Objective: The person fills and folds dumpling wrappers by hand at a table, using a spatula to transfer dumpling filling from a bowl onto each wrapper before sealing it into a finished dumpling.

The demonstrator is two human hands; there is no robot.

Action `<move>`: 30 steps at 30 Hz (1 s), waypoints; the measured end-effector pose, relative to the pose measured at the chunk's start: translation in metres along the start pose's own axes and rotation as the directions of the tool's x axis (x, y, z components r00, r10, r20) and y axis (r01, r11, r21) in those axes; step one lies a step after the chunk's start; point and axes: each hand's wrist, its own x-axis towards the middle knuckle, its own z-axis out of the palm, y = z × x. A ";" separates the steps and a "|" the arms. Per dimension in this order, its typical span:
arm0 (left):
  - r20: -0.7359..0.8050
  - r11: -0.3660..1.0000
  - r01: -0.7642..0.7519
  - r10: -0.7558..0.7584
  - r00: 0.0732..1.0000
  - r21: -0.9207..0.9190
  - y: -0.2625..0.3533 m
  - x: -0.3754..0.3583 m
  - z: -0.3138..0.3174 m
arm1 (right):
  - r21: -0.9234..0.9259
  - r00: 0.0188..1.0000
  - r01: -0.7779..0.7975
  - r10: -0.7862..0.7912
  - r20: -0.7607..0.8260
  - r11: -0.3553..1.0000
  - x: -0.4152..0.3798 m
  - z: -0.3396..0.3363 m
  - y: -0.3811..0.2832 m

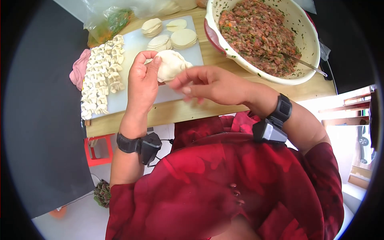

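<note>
My left hand pinches a pale dough dumpling between thumb and fingers, holding it above the white cutting board. My right hand is just to the right of the dumpling, fingers loosely curled, its fingertips close to the dough; whether they touch it is unclear. Both wrists carry black bands with small devices.
Several folded dumplings lie in rows on the board's left side. Stacks of round wrappers sit at its far end. A large cream bowl of minced meat filling with a spoon stands right. A plastic bag lies far left.
</note>
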 end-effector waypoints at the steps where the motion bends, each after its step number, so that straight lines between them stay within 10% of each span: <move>1: -0.054 1.000 0.022 -0.022 0.998 -0.013 -0.001 -0.002 -0.001 | -0.026 0.983 -0.168 0.169 0.071 0.985 -0.002 -0.003 -0.003; 6: -0.110 0.996 0.092 -0.090 0.990 0.012 0.003 -0.009 -0.008 | -0.558 0.939 0.170 -0.305 -0.157 0.812 -0.004 0.007 -0.004; 8: -0.093 0.984 0.155 -0.163 0.982 -0.083 0.005 -0.013 -0.008 | -0.842 0.683 0.391 -0.731 -0.005 0.371 0.006 0.008 -0.005; 12: -0.084 0.950 0.218 -0.241 0.967 -0.223 0.011 -0.025 -0.002 | -0.846 0.675 0.329 -0.731 -0.099 0.419 0.025 0.020 0.023; 15: -0.023 0.910 0.194 -0.218 0.976 -0.366 0.029 -0.037 0.005 | -0.160 0.855 0.386 -0.417 -0.308 0.908 0.044 0.014 0.024; 16: -0.015 0.946 0.173 -0.184 0.983 -0.274 0.032 -0.038 0.004 | -0.157 0.858 0.383 -0.414 -0.303 0.910 0.041 0.012 0.020; 18: -0.003 0.975 0.141 -0.144 0.990 -0.173 0.027 -0.036 -0.006 | 0.492 0.971 0.071 0.054 -0.234 0.867 0.031 0.004 0.005; 20: -0.058 0.971 0.042 -0.029 0.998 0.235 0.003 -0.028 -0.022 | 0.557 0.968 0.070 0.077 -0.237 0.828 0.032 0.001 0.006; 30: 0.022 0.990 0.037 -0.040 0.999 0.135 -0.017 -0.035 -0.001 | 0.747 0.982 0.086 0.069 -0.173 0.659 0.030 0.000 0.018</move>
